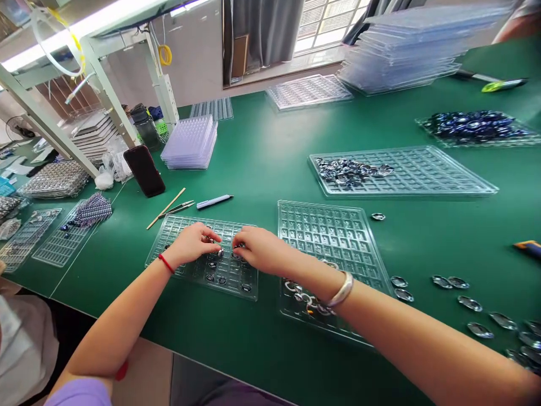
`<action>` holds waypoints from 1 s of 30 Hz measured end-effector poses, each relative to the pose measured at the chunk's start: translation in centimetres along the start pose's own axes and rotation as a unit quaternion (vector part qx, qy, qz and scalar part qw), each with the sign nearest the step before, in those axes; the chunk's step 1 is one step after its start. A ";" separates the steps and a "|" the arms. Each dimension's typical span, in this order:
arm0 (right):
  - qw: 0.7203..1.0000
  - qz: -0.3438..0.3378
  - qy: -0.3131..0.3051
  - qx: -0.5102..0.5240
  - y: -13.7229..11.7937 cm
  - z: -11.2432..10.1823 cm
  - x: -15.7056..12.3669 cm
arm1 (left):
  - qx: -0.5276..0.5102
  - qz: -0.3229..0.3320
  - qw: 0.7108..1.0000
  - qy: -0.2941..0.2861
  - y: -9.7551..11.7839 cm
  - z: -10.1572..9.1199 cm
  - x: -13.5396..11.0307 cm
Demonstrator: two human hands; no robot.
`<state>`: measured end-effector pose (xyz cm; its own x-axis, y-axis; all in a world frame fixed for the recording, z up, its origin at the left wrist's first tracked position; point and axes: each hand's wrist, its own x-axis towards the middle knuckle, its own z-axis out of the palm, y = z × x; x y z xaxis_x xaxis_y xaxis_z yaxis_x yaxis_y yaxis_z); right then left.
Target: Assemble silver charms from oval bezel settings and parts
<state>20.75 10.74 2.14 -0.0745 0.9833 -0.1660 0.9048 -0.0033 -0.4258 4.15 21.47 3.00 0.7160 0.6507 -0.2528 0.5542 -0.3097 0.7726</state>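
Observation:
Both hands rest on a clear plastic grid tray near the front edge of the green table. My left hand has its fingers curled in a pinch on a small dark round part. My right hand faces it, fingers bent down onto the tray cells; what they hold is hidden. Several dark round parts sit in the tray's cells. My right forearm, with a silver bangle, lies across a second clear grid tray holding a few ring-shaped parts.
Oval glass pieces lie loose at the right. A further tray holds dark shiny pieces, another blue ones. A pen, tweezers, a wooden stick and a propped phone stand behind. Stacked trays sit farther back.

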 end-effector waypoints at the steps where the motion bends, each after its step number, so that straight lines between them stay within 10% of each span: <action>1: 1.000 -0.001 0.002 0.000 0.2 -0.3 0.4 | -0.002 0.001 1.000 0.004 -0.1 0.0 0.0; 9: 1.000 0.003 0.021 -0.012 1.0 -1.9 3.9 | 0.035 0.021 0.999 0.036 -0.3 -0.2 -0.1; 30: 0.999 0.037 0.017 0.002 3.0 -1.9 0.4 | 0.129 0.089 0.986 0.057 -0.6 -0.1 -1.3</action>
<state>24.28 11.46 2.51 0.0073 0.9861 -0.1661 0.9052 -0.0771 -0.4179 2.83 20.88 2.91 0.7679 0.6388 -0.0481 0.5236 -0.5826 0.6217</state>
